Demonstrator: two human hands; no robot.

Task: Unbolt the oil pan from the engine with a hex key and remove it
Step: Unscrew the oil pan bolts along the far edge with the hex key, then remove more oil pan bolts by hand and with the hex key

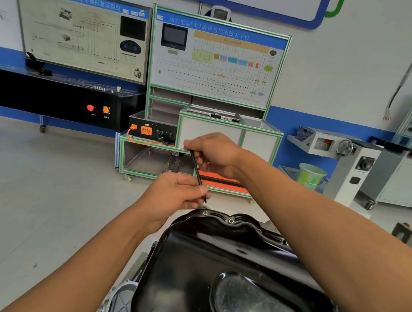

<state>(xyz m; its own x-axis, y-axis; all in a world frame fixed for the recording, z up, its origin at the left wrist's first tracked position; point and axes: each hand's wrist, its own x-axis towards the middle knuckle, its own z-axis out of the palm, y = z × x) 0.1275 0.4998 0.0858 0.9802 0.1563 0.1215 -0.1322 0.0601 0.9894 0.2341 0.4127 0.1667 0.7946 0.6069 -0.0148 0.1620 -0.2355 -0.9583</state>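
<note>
A glossy black oil pan (217, 265) sits on top of the engine in the lower middle, with silver bolt heads (231, 220) along its far flange. A thin black hex key (196, 172) stands almost upright above the pan's far left corner. My right hand (214, 154) grips its upper end. Lower down, my left hand (176, 192) pinches the shaft near the tip, which hovers just over the flange. The tip itself is partly hidden by my left thumb.
A silver engine casting (121, 297) shows below the pan's left edge. Behind stand a green-framed training bench (214, 122) on castors, a black console (59, 98), grey cabinets (368, 170) and a green bucket (311, 175). Grey floor spreads out to the left.
</note>
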